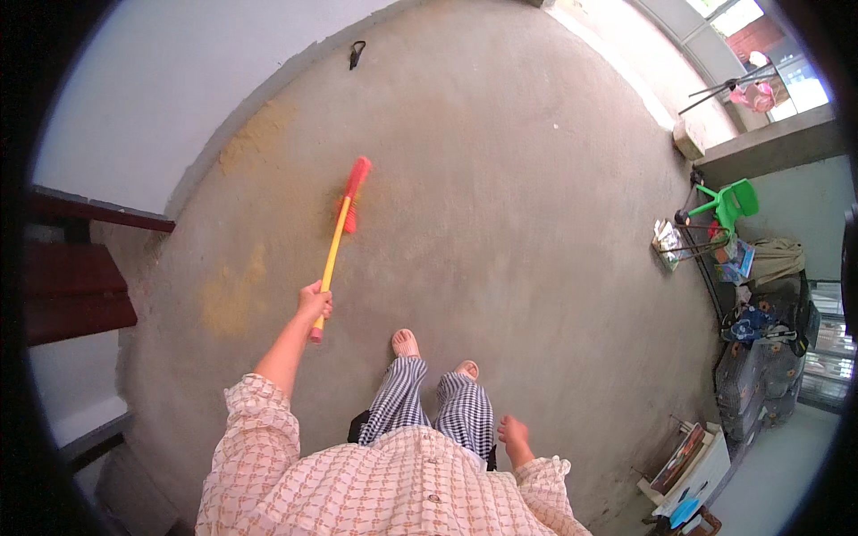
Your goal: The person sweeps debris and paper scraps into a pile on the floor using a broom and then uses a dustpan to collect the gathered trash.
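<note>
My left hand (313, 304) is closed around the yellow handle of a broom (333, 246), close to the handle's near end. The broom slants forward over the concrete floor, its red head and bristles at the far end, slightly left of the middle. Yellowish dust (234, 290) is spread on the floor to the left of the broom. My right hand (514, 433) hangs beside my right leg with nothing in it, its fingers loosely bent.
A small black strap-like item (357, 54) lies on the floor ahead. At the right stand a green chair (736, 204), a rack with odds and ends (688, 246) and a dark patterned sofa (760, 384). Dark red wooden furniture (76, 290) is at the left wall.
</note>
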A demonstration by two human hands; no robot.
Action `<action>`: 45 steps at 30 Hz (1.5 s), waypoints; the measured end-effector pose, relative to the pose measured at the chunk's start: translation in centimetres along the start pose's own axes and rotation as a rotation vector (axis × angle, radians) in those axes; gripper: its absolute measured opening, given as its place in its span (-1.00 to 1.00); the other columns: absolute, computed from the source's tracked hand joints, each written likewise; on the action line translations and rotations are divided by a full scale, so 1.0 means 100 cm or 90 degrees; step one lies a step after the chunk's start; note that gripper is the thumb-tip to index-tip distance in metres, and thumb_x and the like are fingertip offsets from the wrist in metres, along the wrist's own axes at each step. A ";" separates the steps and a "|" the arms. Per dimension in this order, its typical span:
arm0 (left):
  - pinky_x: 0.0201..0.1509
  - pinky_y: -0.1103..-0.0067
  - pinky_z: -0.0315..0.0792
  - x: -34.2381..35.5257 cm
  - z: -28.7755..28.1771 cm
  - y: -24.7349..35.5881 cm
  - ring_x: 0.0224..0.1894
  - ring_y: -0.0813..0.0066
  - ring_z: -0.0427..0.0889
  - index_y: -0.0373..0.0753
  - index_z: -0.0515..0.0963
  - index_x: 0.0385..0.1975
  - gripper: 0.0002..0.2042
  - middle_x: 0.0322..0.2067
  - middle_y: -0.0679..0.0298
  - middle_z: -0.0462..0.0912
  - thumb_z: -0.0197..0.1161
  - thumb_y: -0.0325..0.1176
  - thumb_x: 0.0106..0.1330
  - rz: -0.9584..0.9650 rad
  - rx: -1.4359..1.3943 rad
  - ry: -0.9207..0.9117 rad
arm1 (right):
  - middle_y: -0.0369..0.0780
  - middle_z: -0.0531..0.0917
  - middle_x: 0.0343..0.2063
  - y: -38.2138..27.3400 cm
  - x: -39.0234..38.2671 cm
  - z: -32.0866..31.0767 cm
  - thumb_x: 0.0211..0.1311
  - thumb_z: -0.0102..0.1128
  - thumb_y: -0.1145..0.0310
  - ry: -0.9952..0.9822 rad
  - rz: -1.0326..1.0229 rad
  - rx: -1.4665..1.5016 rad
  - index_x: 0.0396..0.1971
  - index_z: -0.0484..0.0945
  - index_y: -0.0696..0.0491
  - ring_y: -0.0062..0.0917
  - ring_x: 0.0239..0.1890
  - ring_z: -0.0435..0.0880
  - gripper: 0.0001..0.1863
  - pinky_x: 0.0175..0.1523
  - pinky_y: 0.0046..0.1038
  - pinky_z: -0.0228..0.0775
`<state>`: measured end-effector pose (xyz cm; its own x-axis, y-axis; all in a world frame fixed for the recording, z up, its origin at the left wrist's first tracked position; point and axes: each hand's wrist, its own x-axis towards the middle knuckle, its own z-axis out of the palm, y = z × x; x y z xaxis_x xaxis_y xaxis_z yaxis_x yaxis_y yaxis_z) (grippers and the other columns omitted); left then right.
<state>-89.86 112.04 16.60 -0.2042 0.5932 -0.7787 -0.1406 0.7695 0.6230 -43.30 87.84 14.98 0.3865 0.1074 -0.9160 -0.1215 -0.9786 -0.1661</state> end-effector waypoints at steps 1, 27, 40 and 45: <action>-0.87 0.80 0.11 0.001 0.010 0.005 -0.83 0.73 0.19 -0.25 0.26 -0.36 -0.84 -0.74 0.32 0.27 -0.06 -0.57 0.03 0.006 -0.006 -0.001 | -0.25 0.49 -0.46 -0.004 -0.002 0.001 -0.10 -0.06 0.26 0.002 -0.009 -0.001 -0.42 0.41 0.17 -0.56 -0.55 0.44 -0.71 -0.60 -0.58 0.22; -0.89 0.85 0.09 0.089 -0.001 0.121 -0.84 0.79 0.19 -0.27 0.19 -0.47 -0.93 -0.74 0.37 0.23 -0.08 -0.49 0.08 -0.213 -0.383 -0.054 | -0.25 0.48 -0.35 -0.204 0.027 0.029 -0.02 -0.11 0.25 -0.008 0.014 -0.090 -0.31 0.37 0.09 -0.55 -0.52 0.45 -0.71 -0.53 -0.51 0.26; -0.82 0.86 0.03 0.093 0.167 0.144 -0.79 0.79 0.13 -0.21 0.25 -0.40 -0.91 -0.69 0.35 0.25 -0.06 -0.50 0.09 -0.193 -0.356 -0.396 | -0.23 0.47 -0.38 -0.234 0.001 0.068 -0.04 -0.12 0.28 0.008 0.029 -0.020 -0.30 0.34 0.11 -0.52 -0.56 0.44 -0.71 -0.56 -0.48 0.23; -0.82 0.84 0.04 0.124 0.226 0.137 -0.80 0.76 0.13 -0.22 0.22 -0.40 -0.87 -0.72 0.35 0.22 -0.08 -0.57 0.05 -0.343 -0.376 -0.475 | -0.23 0.47 -0.40 -0.244 -0.024 0.097 -0.04 -0.10 0.26 0.026 0.044 0.012 -0.32 0.35 0.11 -0.51 -0.55 0.44 -0.71 -0.56 -0.47 0.23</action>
<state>-72.41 135.30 13.84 0.6340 0.3607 -0.6840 -0.5188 0.8544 -0.0303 -50.13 113.15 17.74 0.4141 0.0319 -0.9097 -0.1661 -0.9800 -0.1100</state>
